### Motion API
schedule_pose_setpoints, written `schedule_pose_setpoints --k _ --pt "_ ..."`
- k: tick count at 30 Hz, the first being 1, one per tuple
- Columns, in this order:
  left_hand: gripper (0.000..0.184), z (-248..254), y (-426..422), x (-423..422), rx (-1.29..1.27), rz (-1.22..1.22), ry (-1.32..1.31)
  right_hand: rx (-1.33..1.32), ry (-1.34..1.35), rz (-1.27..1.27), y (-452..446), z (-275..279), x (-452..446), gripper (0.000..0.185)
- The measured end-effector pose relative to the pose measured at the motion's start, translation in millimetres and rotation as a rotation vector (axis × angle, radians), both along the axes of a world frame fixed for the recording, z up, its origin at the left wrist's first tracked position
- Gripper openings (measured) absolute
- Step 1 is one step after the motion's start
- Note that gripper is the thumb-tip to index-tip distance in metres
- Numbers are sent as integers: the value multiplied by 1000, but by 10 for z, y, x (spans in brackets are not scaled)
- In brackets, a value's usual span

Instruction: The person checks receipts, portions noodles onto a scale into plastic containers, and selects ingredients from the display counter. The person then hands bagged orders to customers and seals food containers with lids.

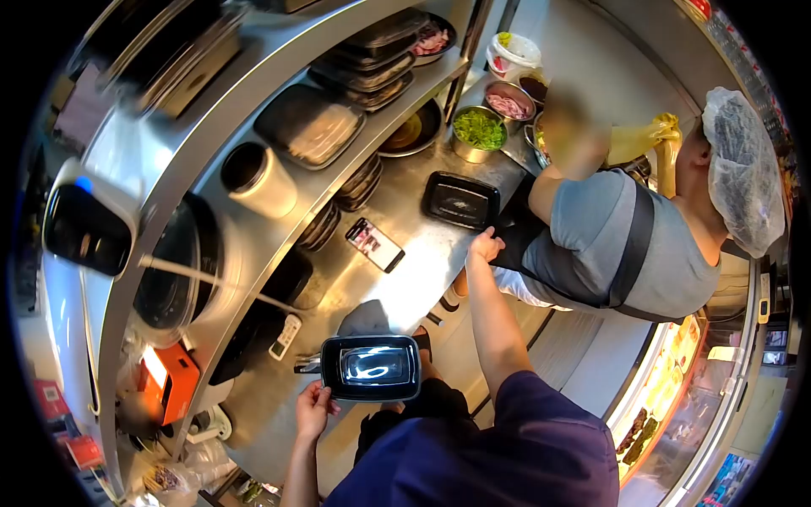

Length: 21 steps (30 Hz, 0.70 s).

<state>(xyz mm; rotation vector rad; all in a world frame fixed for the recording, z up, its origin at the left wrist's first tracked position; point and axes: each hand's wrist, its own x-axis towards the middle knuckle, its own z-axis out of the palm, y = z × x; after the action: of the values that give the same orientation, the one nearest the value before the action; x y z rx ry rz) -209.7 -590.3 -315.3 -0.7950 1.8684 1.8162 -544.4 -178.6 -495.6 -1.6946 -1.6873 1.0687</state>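
Observation:
My left hand grips the near left corner of an empty black tray, held up over the edge of the steel counter. Farther along the counter, my right hand has its fingers closed at the near right corner of a second black tray. That second tray rests on the counter and looks empty. Between the two trays lies a phone with its screen lit.
A co-worker in a grey top and hair cover stands at the right, near bowls of chopped greens and sliced pink food. Shelves with covered containers overhang the left. A white remote lies below them.

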Motion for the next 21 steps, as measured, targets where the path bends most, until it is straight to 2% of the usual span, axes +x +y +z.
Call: schedule_pose_setpoints --k 1,2,4,5,7,9,10,11,12,14,15,16,17,18,19,21 --pt "16 -25 96 -150 -12 -10 5 -5 -1 -6 193 -250 -79 48" --pt "16 -28 193 -320 -67 -66 16 -83 0 219 425 -551 -128 50" --pt "15 -124 353 -656 -81 -111 31 -21 -21 501 586 -707 -147 41" --pt "15 -185 454 -821 -87 -148 48 -23 -24 508 554 -544 -92 41" --pt "15 -295 665 -1175 -112 -168 50 -507 371 460 403 56 157 18" --pt "15 -463 896 -1550 -212 -215 15 -669 611 554 372 442 566 14" --pt "14 -560 1000 -1765 -307 -272 41 -801 596 549 325 776 822 15" --pt "13 -596 1127 -2023 -362 -338 88 -778 575 522 236 1182 1083 17" --pt "15 -552 1300 -2301 -384 -351 119 -838 550 500 264 1262 1371 18" --pt "21 -1126 1465 -2827 -656 -383 363 -872 484 506 246 1659 1868 18" --pt "22 -1252 1567 -3131 -693 -401 497 -883 450 478 225 1749 2079 18" --pt "24 -1069 1732 -3430 -697 -482 379 -895 447 441 209 1824 2260 18" --pt "26 -1185 1854 -3670 -716 -415 525 -907 441 405 209 1852 2398 19" --pt "27 -1156 1984 -3903 -611 -396 440 -916 398 408 239 1820 2499 21" --pt "25 -1401 2050 -4121 -656 -403 492 -924 350 413 275 1783 2587 24" --pt "25 -1080 2235 -4329 -777 -496 334 -939 334 452 333 1668 2648 29"
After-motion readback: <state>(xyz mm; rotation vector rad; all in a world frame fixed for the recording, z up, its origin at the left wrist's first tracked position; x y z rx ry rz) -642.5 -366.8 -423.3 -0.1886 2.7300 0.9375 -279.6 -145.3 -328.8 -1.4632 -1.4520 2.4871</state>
